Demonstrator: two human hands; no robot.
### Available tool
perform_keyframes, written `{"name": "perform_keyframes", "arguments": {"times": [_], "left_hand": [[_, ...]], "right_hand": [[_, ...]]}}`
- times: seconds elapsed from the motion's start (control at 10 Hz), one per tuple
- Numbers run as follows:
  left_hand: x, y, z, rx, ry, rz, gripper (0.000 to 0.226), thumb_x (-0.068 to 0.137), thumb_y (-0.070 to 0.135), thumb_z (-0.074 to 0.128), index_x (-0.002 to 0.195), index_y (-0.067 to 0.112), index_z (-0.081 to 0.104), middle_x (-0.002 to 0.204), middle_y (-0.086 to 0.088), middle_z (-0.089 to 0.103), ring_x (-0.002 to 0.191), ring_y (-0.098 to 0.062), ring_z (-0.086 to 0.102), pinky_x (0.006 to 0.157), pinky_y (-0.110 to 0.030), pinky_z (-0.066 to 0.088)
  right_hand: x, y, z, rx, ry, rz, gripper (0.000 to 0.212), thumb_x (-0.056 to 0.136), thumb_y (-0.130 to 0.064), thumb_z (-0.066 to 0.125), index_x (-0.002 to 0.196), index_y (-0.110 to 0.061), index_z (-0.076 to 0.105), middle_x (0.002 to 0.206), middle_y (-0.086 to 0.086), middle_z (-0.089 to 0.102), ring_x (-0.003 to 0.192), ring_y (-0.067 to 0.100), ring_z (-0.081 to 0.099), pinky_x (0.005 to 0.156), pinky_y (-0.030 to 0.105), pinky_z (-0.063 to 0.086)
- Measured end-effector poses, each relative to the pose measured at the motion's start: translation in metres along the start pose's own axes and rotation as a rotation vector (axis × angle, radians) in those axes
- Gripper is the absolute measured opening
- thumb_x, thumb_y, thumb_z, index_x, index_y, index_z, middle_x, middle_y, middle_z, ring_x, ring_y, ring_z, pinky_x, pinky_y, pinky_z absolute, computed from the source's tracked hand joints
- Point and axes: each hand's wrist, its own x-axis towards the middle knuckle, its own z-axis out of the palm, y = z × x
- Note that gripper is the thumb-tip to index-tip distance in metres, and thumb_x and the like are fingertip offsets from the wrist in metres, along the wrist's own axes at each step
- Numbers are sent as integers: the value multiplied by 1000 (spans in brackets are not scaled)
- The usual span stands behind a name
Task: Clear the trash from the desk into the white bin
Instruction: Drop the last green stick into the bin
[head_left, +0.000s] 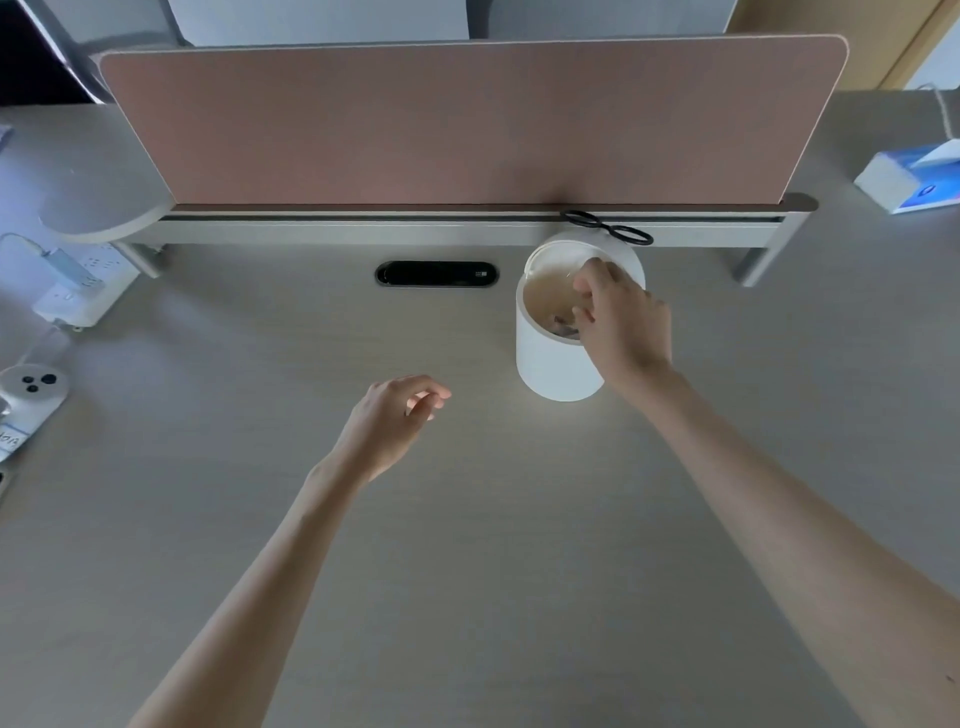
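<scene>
The white bin (550, 358) is a round tub standing on the grey desk (467, 545) right of centre, near the back rail. Some dark trash (562, 323) lies at its bottom. My right hand (623, 317) hangs over the bin's mouth with fingers spread and nothing visible in them. My left hand (395, 421) hovers above the desk to the left of the bin, fingers loosely curled and apart, holding nothing.
A pink divider panel (457, 124) on a rail closes the back. Black scissors (608, 227) lie on the rail behind the bin. A black cable slot (436, 274), a power strip (83, 280) at left and a tissue box (914, 179) at right.
</scene>
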Motion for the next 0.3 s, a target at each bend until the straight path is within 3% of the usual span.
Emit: {"name": "perform_keyframes", "arguments": {"times": [0.2, 0.3], "left_hand": [[2, 0, 6, -35, -14, -14, 21, 97, 22, 51, 97, 31, 71, 91, 15, 75, 84, -4, 71, 79, -34, 54], [6, 7, 5, -151, -4, -27, 20, 97, 22, 53, 96, 26, 72, 90, 9, 76, 82, -7, 71, 71, -30, 52]], "right_hand": [[0, 5, 3, 49, -25, -20, 18, 85, -8, 61, 100, -12, 53, 101, 2, 64, 82, 30, 60, 57, 29, 36], [-4, 0, 2, 149, 61, -49, 11, 86, -11, 61, 94, -12, 55, 88, 0, 64, 72, 27, 60, 52, 30, 43]]}}
